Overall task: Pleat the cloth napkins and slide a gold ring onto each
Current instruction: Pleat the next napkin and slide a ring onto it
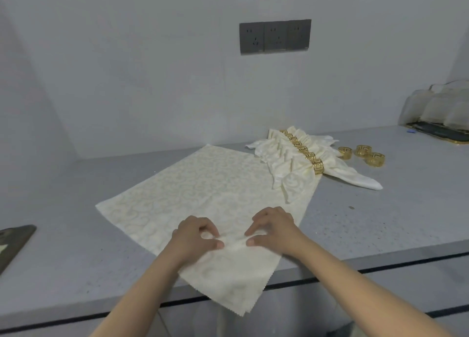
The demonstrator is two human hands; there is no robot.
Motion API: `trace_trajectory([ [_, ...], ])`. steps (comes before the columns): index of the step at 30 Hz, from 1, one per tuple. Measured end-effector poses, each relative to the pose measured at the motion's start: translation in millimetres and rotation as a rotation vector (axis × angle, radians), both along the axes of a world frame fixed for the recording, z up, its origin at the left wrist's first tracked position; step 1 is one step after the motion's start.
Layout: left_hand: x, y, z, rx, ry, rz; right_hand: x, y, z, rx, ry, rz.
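Observation:
A cream patterned napkin (pixel 203 192) lies flat and diagonal on the grey counter, its near corner hanging over the front edge. My left hand (pixel 194 237) and my right hand (pixel 275 230) sit side by side on its near part. Each pinches a small raised fold of the cloth between thumb and fingers. Behind it, several pleated napkins (pixel 286 164) lie in a row, each with a gold ring (pixel 317 167) around its middle. Three loose gold rings (pixel 363 151) stand to the right of that row.
The grey counter (pixel 380 210) ends at a white wall with a dark socket panel (pixel 275 36). A gold-rimmed tray holding clear glasses (pixel 436 108) stands at the far right. A dark flat object (pixel 15 243) lies at the left edge.

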State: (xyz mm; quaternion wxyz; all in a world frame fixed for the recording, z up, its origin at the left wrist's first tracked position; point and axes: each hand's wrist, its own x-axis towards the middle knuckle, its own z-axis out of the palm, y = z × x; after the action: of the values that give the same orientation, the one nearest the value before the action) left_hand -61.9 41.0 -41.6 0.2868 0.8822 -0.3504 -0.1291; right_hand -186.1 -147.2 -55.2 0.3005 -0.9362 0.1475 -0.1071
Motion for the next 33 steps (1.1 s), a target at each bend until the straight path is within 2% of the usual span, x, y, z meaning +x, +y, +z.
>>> trace_trajectory([
  [3,-1,-2,-3,-0.086,0.01,0.044,4,5,0,0.039,-0.03,-0.042],
  [7,3,-1,2,-0.188,-0.006,0.129,9,4,10,0.223,-0.067,-0.098],
  [13,12,-2,30,-0.211,-0.258,0.101,28,8,38,0.07,-0.218,-0.114],
  [18,19,8,56,-0.24,-0.467,0.099,36,16,52,0.098,-0.33,-0.069],
  [20,21,13,63,-0.172,-0.45,0.074,36,18,56,0.116,-0.301,-0.042],
  [25,26,31,74,0.093,-0.229,0.019,32,24,69,0.107,-0.102,0.073],
  [28,33,42,79,0.228,-0.16,-0.042,30,31,82,0.173,-0.021,0.164],
  [30,40,48,85,0.274,-0.126,-0.087,31,32,92,0.23,0.029,0.238],
  [33,52,52,92,0.24,-0.097,-0.057,44,28,100,0.254,0.074,0.283],
])
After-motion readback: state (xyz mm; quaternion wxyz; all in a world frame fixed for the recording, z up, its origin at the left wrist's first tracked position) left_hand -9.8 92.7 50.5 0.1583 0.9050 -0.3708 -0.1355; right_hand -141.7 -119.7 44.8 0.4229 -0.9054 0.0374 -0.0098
